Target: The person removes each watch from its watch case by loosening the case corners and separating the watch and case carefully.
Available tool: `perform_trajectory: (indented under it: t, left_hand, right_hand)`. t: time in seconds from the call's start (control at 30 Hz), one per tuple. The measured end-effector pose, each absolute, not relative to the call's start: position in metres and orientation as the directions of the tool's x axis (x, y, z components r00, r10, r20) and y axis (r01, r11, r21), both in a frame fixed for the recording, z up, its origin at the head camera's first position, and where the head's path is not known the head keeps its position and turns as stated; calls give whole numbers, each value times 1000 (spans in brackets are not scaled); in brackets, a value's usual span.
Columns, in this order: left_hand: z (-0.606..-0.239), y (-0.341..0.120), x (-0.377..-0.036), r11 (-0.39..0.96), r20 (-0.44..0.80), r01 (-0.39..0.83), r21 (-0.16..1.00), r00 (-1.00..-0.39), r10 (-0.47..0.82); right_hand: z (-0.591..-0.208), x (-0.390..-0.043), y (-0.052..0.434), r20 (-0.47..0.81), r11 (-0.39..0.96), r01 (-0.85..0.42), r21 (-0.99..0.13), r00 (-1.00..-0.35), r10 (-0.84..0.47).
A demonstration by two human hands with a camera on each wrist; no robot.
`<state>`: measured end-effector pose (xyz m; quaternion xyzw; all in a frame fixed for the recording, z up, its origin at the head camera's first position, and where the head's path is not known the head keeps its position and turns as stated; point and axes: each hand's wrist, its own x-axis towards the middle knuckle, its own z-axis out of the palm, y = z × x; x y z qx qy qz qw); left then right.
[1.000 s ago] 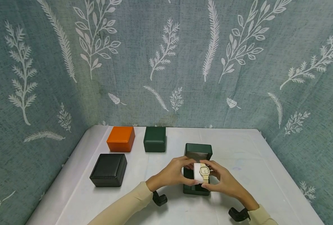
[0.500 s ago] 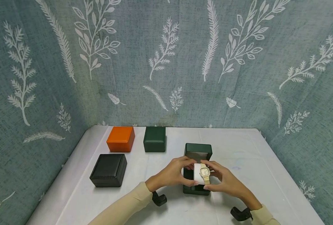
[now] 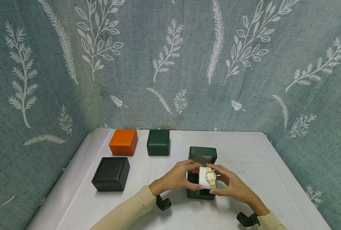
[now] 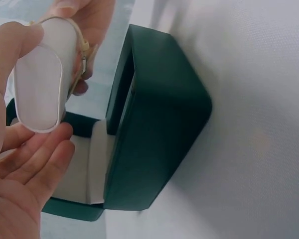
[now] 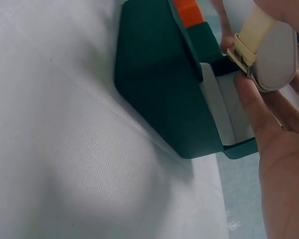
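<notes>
Hands + cushion have sunk a touch toward the box since 1 s ago; rt wrist slid slightly nearer the table's front edge. Left hand (image 3: 178,177) curls round the white cushion (image 3: 202,177), thumb on top, fingertips under its lower end. Right hand (image 3: 231,185) pinches the other side, fingers on the cream watch (image 3: 210,175) strapped round the cushion. Both grips closed on it, no slack visible. Cushion sits just above the open green box (image 3: 201,193), over its front half, lid (image 3: 203,155) upright behind. From the wrist views the pale-lined cavity (image 4: 82,169) is bare, cushion's rounded end clear of the rim.

Room: white table (image 3: 274,179) open to the rt of the box up to its edge. Left side: black box (image 3: 111,174) well apart; orange box (image 3: 124,141) + shut green box (image 3: 158,142) farther back, near the wall.
</notes>
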<state>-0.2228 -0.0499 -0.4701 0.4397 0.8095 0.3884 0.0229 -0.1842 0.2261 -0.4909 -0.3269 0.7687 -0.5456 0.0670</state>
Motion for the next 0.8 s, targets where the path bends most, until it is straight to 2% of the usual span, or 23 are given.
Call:
perform_trajectory:
  t: [0.23,0.53,0.8]
  left_hand:
    - [-469,-50,-223,324,291,681,657,-625,724]
    - [-471,-51,-224,354,275,671,651,-644,714]
    - [-475,-53,-224,342,296,685,643,-634,714]
  right_hand:
    - [-493,-185,228,242,194,-410,-891,-791,-562]
    - [-497,-181,238,218,226,-369,-902,-839,-499]
    - [-500,-174,256,198,235,-321,-917,-881,-429]
